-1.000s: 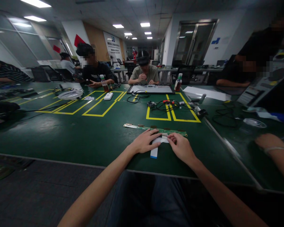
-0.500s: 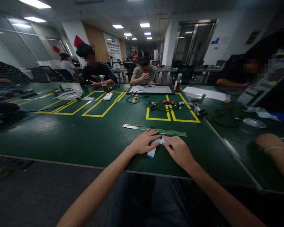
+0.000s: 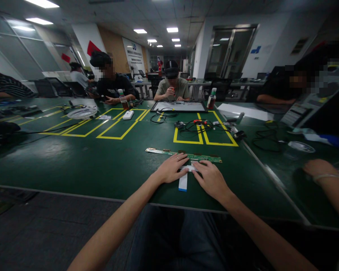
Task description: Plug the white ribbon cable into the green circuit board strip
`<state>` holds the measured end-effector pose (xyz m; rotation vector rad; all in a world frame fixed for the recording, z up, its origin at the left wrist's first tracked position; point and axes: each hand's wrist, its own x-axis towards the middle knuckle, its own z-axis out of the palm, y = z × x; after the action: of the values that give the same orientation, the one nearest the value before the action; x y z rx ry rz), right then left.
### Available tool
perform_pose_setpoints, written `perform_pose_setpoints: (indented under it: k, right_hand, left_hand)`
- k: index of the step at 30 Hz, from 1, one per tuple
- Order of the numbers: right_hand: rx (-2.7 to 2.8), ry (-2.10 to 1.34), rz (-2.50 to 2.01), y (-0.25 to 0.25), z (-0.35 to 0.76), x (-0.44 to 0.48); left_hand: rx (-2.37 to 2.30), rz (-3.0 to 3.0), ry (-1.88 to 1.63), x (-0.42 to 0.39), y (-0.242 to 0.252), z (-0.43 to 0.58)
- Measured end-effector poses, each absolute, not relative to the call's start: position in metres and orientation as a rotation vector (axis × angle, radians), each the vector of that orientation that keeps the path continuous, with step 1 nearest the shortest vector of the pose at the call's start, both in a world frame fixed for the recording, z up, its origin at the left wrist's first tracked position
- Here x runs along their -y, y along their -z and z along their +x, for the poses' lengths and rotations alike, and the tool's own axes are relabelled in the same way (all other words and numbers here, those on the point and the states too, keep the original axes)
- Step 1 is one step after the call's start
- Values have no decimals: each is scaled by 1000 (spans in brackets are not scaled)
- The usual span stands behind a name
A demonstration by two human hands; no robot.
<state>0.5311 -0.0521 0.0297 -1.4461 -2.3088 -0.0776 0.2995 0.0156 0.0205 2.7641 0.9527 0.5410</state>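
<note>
A white ribbon cable (image 3: 183,183) with a blue end lies folded on the green table, one leg pointing down toward me. My left hand (image 3: 171,168) holds the fold from its left side, thumb on the cable and fingers stretched forward over the edge of the circuit board. On the cable's right side, my right hand (image 3: 211,178) grips it between thumb and fingertips. Just beyond both hands, a long, narrow green circuit board (image 3: 206,158) lies flat, partly covered by my left fingers.
Beyond the board are black cables with a red-handled tool (image 3: 200,122), a framed panel (image 3: 179,107) and two bottles. A white fan part (image 3: 82,113) lies at the left. On the right are a plastic cup (image 3: 301,147) and another person's arm (image 3: 324,171). Several people sit around the table.
The cable's blue-ended leg has swung slightly right and now points straighter toward me. The fold lies flatter, and my hands have shifted slightly around it.
</note>
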Motion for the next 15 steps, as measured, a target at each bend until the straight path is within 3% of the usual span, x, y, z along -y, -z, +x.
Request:
perform_pose_setpoints:
  k: [15]
  right_hand:
    - [2344, 83, -1494, -31, 529, 50]
  left_hand:
    - [-945, 2761, -550, -16, -20, 301]
